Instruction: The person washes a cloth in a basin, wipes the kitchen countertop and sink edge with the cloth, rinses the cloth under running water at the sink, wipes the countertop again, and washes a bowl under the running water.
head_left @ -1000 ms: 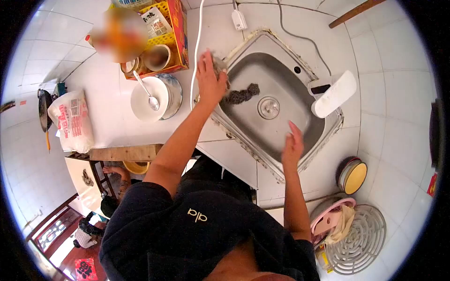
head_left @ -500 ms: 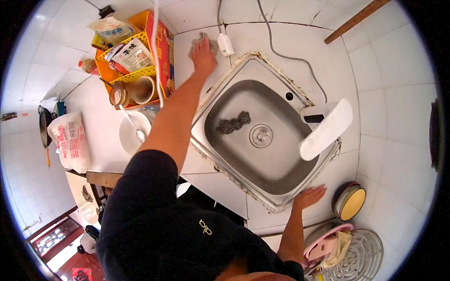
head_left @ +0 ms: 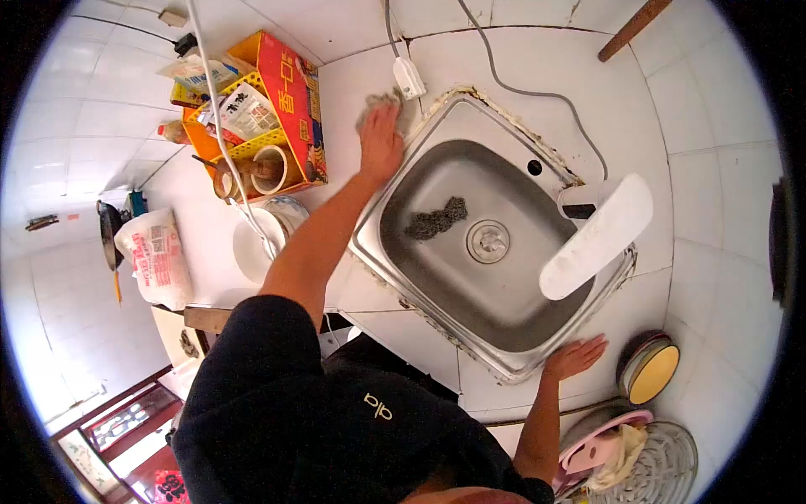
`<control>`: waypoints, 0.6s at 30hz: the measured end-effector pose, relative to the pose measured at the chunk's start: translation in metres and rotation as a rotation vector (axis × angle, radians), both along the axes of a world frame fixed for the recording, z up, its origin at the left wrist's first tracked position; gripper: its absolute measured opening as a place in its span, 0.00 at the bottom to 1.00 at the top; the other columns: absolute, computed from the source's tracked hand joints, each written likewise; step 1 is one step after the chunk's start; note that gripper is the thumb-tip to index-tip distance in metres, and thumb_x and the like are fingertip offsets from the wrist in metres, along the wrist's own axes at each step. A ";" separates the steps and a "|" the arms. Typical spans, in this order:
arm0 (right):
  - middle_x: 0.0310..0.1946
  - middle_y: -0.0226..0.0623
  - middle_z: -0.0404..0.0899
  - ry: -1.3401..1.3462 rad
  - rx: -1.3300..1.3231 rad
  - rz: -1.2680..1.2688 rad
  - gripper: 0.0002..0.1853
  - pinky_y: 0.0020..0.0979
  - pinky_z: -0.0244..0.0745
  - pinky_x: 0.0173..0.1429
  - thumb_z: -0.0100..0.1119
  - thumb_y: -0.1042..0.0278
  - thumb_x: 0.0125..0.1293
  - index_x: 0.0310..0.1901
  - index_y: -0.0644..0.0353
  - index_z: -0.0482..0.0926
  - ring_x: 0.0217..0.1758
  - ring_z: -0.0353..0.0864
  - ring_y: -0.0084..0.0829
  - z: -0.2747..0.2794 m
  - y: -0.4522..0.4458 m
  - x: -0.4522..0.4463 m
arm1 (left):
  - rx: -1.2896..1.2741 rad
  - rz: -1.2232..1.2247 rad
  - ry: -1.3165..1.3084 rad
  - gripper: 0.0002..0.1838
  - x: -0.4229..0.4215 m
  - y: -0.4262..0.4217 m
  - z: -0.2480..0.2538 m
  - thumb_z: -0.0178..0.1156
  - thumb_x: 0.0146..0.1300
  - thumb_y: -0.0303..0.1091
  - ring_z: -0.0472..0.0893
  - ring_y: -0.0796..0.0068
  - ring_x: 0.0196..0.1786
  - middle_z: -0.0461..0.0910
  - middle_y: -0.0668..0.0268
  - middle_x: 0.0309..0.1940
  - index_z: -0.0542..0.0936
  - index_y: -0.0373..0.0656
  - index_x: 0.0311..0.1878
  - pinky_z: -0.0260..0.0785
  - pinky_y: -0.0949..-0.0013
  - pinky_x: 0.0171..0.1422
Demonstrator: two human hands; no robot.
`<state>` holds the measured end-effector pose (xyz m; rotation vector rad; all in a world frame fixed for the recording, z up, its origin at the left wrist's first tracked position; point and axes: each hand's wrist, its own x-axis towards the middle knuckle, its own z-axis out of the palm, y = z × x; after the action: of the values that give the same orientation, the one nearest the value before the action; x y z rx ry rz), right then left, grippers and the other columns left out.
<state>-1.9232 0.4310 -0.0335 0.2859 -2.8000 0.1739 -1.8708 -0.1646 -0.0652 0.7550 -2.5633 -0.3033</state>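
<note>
My left hand [head_left: 382, 143] presses a greyish cloth [head_left: 369, 105] onto the white tiled counter, left of the sink's back corner and close to a white plug [head_left: 409, 78]. Its fingers lie over the cloth. On the counter at the sink's near right edge rests my right hand [head_left: 576, 357], flat with fingers stretched out and nothing in it. Between the hands is the steel sink [head_left: 520, 294], with a dark scouring pad [head_left: 436, 218] beside the drain [head_left: 488, 241]. A white faucet [head_left: 596, 238] reaches over its right side.
A red and yellow box [head_left: 294, 109] of packets and jars stands at the left, behind a white bowl [head_left: 254, 248]. A white cable hangs in front of them. Farther left is a plastic bag [head_left: 157, 259]. Round tins [head_left: 653, 375] and a pink basin [head_left: 592, 454] are at the right.
My left hand has moved with the cloth from beside the sink's left edge to the counter farther back. My right hand has gone from above the sink down to the counter.
</note>
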 end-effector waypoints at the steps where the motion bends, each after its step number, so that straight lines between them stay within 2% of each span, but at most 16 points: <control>1: 0.69 0.56 0.57 0.011 -0.011 0.006 0.28 0.49 0.50 0.73 0.29 0.54 0.76 0.69 0.65 0.59 0.72 0.56 0.53 0.002 -0.002 0.003 | 0.063 0.020 -0.008 0.26 0.005 0.013 0.008 0.57 0.56 0.33 0.66 0.53 0.65 0.71 0.57 0.60 0.72 0.47 0.62 0.54 0.48 0.69; 3: 0.70 0.55 0.56 -0.039 -0.013 -0.056 0.29 0.48 0.49 0.74 0.29 0.53 0.77 0.70 0.63 0.58 0.73 0.55 0.52 -0.007 0.008 0.002 | 0.193 0.060 -0.018 0.24 0.002 0.032 0.034 0.59 0.57 0.37 0.68 0.54 0.63 0.74 0.59 0.57 0.75 0.49 0.59 0.56 0.49 0.66; 4: 0.70 0.54 0.55 -0.055 -0.013 -0.089 0.29 0.48 0.49 0.74 0.28 0.52 0.77 0.71 0.62 0.57 0.73 0.54 0.51 -0.012 0.013 -0.001 | 0.324 0.273 -0.095 0.22 -0.013 0.027 0.051 0.62 0.56 0.44 0.71 0.57 0.60 0.78 0.62 0.52 0.77 0.51 0.54 0.57 0.50 0.63; 6: 0.70 0.54 0.55 -0.061 -0.017 -0.103 0.29 0.48 0.49 0.74 0.28 0.50 0.77 0.71 0.61 0.58 0.73 0.54 0.51 -0.010 0.012 0.001 | 0.138 0.364 0.136 0.20 -0.049 0.004 0.092 0.63 0.56 0.49 0.74 0.57 0.56 0.80 0.63 0.48 0.78 0.49 0.48 0.61 0.50 0.59; 8: 0.70 0.53 0.56 -0.050 -0.026 -0.097 0.30 0.48 0.50 0.74 0.28 0.49 0.77 0.70 0.61 0.58 0.73 0.54 0.51 -0.012 0.011 0.000 | 0.151 0.460 0.068 0.20 -0.088 -0.048 0.084 0.63 0.57 0.52 0.77 0.54 0.51 0.82 0.62 0.43 0.78 0.49 0.45 0.67 0.51 0.52; 10: 0.70 0.53 0.56 -0.030 -0.031 -0.081 0.30 0.48 0.50 0.74 0.28 0.49 0.77 0.70 0.61 0.59 0.73 0.54 0.50 -0.015 0.015 0.001 | 0.187 0.531 -0.118 0.19 -0.116 -0.078 0.087 0.62 0.58 0.52 0.80 0.52 0.45 0.83 0.59 0.39 0.79 0.48 0.42 0.71 0.51 0.45; 13: 0.71 0.53 0.56 -0.064 0.015 -0.115 0.30 0.49 0.50 0.73 0.27 0.49 0.77 0.70 0.62 0.60 0.73 0.54 0.50 -0.007 0.009 0.001 | 0.116 0.229 -0.117 0.18 -0.124 -0.137 0.057 0.63 0.57 0.51 0.82 0.54 0.41 0.83 0.57 0.37 0.80 0.47 0.41 0.73 0.52 0.43; 14: 0.70 0.53 0.56 -0.060 0.010 -0.112 0.29 0.49 0.50 0.73 0.28 0.50 0.76 0.69 0.62 0.60 0.73 0.55 0.51 -0.007 0.009 0.000 | 0.139 0.259 -0.197 0.17 -0.129 -0.150 0.057 0.63 0.56 0.49 0.83 0.57 0.38 0.83 0.55 0.35 0.81 0.46 0.40 0.74 0.55 0.43; 17: 0.70 0.55 0.57 -0.037 -0.023 -0.090 0.28 0.50 0.50 0.73 0.31 0.53 0.76 0.69 0.63 0.61 0.72 0.56 0.53 -0.011 0.013 0.000 | 0.291 0.254 -0.054 0.17 -0.121 -0.148 0.085 0.63 0.56 0.47 0.83 0.57 0.35 0.83 0.54 0.34 0.82 0.45 0.42 0.75 0.56 0.42; 18: 0.70 0.55 0.57 -0.026 -0.033 -0.077 0.28 0.50 0.50 0.73 0.31 0.53 0.75 0.69 0.63 0.61 0.72 0.56 0.53 -0.012 0.016 0.001 | 0.412 0.241 -0.008 0.17 -0.125 -0.150 0.086 0.62 0.57 0.46 0.83 0.57 0.35 0.83 0.53 0.33 0.82 0.45 0.42 0.74 0.55 0.42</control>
<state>-1.9226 0.4468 -0.0452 0.1695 -2.8252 0.2074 -1.9957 -0.3149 0.0204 1.2004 -2.4090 -0.7623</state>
